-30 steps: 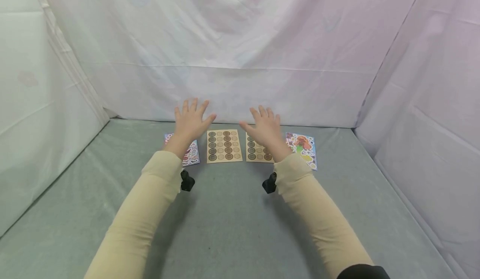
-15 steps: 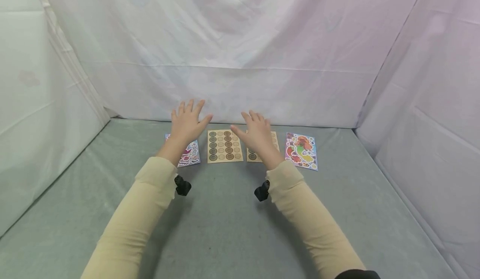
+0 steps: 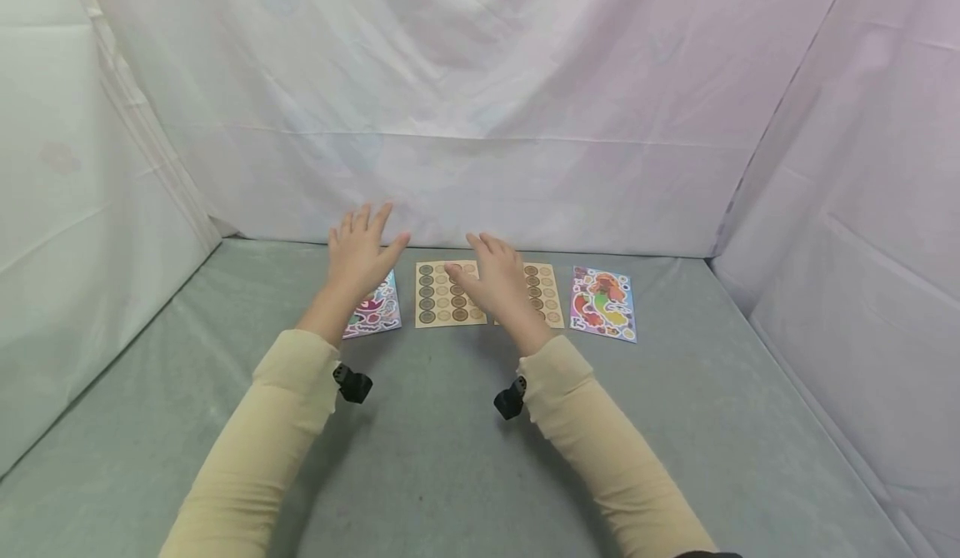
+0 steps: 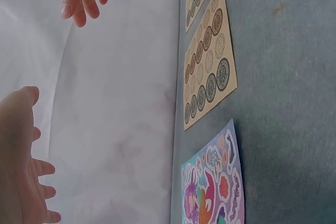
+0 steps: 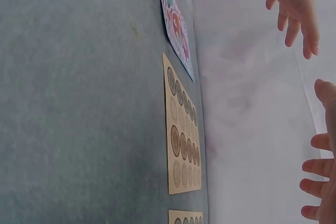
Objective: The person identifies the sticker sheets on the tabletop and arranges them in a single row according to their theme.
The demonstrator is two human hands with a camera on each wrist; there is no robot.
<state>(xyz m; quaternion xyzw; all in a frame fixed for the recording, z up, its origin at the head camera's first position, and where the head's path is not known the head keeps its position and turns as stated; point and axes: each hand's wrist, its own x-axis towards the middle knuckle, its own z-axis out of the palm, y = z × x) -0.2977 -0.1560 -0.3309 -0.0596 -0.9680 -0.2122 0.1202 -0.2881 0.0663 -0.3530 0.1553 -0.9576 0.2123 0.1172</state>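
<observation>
My left hand [image 3: 356, 258] hovers in the air with fingers spread, in front of a colourful sticker sheet [image 3: 377, 308] that it partly hides. Held up to its right, my right hand [image 3: 495, 279] has its fingers extended and covers part of two tan sheets. The left tan sheet [image 3: 442, 296] and the right tan sheet [image 3: 546, 291] carry rows of round dark and pale seal-like prints. At the far right of the row lies a fruit-coloured sticker sheet [image 3: 602, 304]. Neither hand touches a sheet; both hands [image 4: 21, 166] hang above the table in the left wrist view.
A grey cloth covers the table [image 3: 435, 458]. White fabric [image 3: 480, 83] rises behind it and along both sides. A small black device [image 3: 352, 384] is strapped at the left wrist, and another black device [image 3: 511, 399] at the right.
Both hands have drifted left and slightly back toward the person. More of the right tan sheet and the whole fruit-coloured sheet now show. The sheets have stayed in place.
</observation>
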